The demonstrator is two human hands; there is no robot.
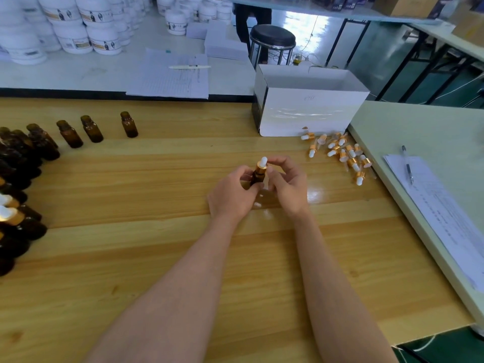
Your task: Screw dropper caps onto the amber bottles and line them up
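My left hand (233,195) grips an amber bottle (257,177) upright above the middle of the wooden table (157,252). A gold dropper cap (262,165) with a white bulb sits on the bottle's neck, and the fingers of my right hand (286,186) curl around that cap. Several loose dropper caps (340,153) lie in a heap to the right. Uncapped amber bottles (90,128) stand in a row at the far left, and capped bottles (11,216) crowd the left edge.
An open white box (309,111) stands behind the caps. A pale green table (419,132) with papers and a pen (407,165) adjoins on the right. Papers, white jars (78,27) and a black stool (272,38) lie beyond.
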